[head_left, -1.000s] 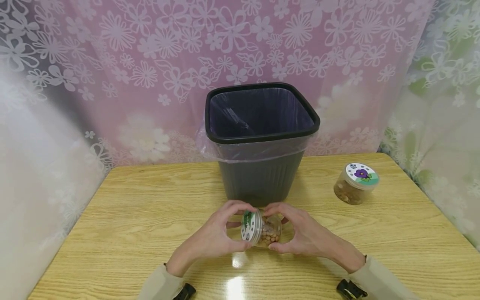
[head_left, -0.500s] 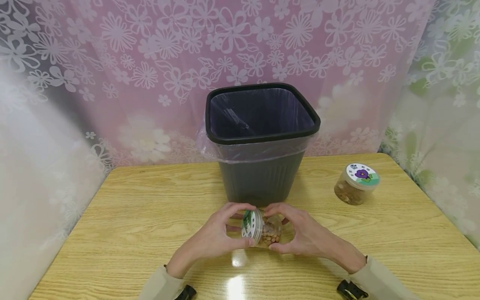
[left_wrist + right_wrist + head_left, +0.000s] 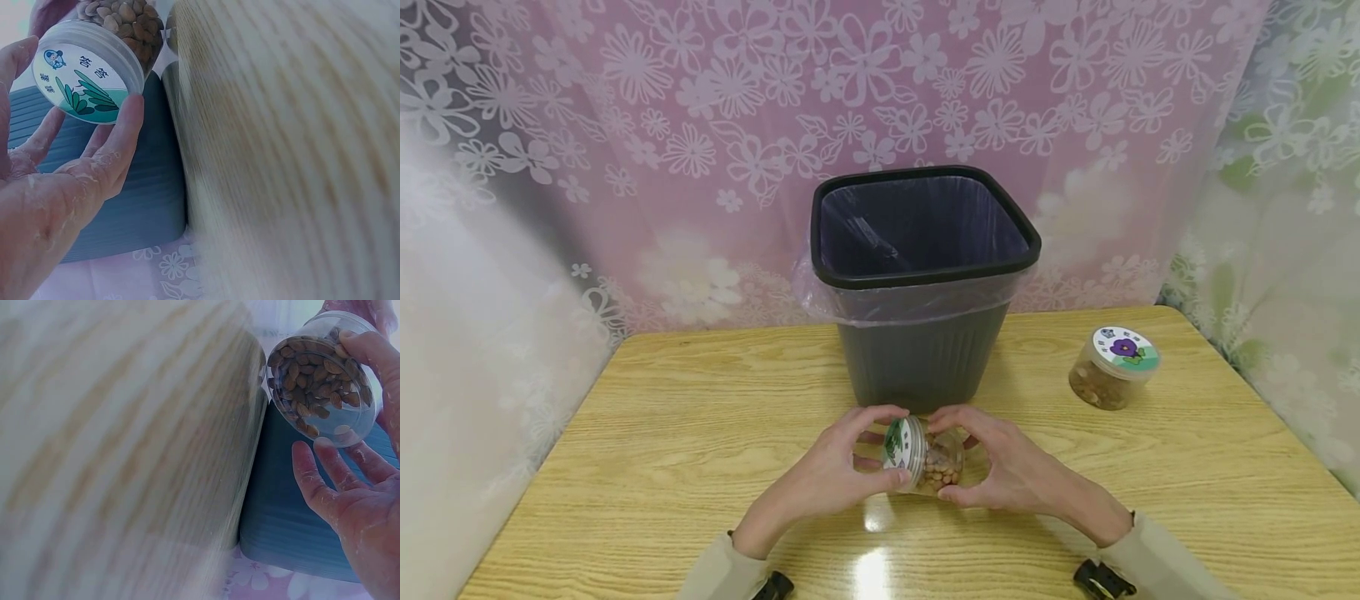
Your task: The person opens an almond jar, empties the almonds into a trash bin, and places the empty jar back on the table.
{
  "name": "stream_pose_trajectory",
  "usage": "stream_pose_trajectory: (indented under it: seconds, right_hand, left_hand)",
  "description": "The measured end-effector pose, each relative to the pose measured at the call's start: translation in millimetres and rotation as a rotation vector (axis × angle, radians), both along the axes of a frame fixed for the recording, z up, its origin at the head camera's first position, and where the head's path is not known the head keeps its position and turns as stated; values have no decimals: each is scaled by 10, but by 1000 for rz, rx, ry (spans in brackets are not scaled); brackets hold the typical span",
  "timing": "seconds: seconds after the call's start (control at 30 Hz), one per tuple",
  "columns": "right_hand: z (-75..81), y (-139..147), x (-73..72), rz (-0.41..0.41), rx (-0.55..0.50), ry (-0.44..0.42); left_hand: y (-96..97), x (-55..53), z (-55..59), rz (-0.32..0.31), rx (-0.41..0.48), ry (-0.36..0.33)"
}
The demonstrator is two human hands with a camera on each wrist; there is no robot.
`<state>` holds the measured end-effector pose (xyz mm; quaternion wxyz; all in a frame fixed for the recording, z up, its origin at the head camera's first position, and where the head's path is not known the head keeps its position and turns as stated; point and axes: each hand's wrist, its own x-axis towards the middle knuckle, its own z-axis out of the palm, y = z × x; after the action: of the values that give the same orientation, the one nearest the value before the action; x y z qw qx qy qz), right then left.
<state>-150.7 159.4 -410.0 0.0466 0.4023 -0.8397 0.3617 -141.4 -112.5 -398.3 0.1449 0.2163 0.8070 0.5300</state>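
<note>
Between both hands a clear plastic jar (image 3: 943, 460) of almonds lies tipped on its side, its labelled lid (image 3: 898, 450) facing left. My left hand (image 3: 825, 469) grips the lid's rim between thumb and fingers; the left wrist view shows the green leaf drawing on the lid (image 3: 82, 81). Around the jar's base end curls my right hand (image 3: 1011, 461), thumb at the near side and fingers at the far side. In the right wrist view, almonds show through the jar's clear bottom (image 3: 319, 384). Whether the jar touches the tabletop is hard to tell.
Directly behind the hands stands a dark grey trash bin (image 3: 917, 358) lined with a thin plastic bag (image 3: 917, 304). A second jar (image 3: 1108, 375) with a purple-flower lid stands upright at the right. The wooden table (image 3: 700, 392) backs onto a pink floral curtain (image 3: 737, 167).
The lid has turned a little under my left fingers, its printed label now rotated. My right hand and the jar's body have stayed in place.
</note>
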Motion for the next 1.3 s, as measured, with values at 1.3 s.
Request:
stream_pose_trajectory:
  seconds: [1.3]
  right_hand:
    - [23,-3,-14,0,-8,-67]
  left_hand:
    - [0,3,-9,-31,23,22]
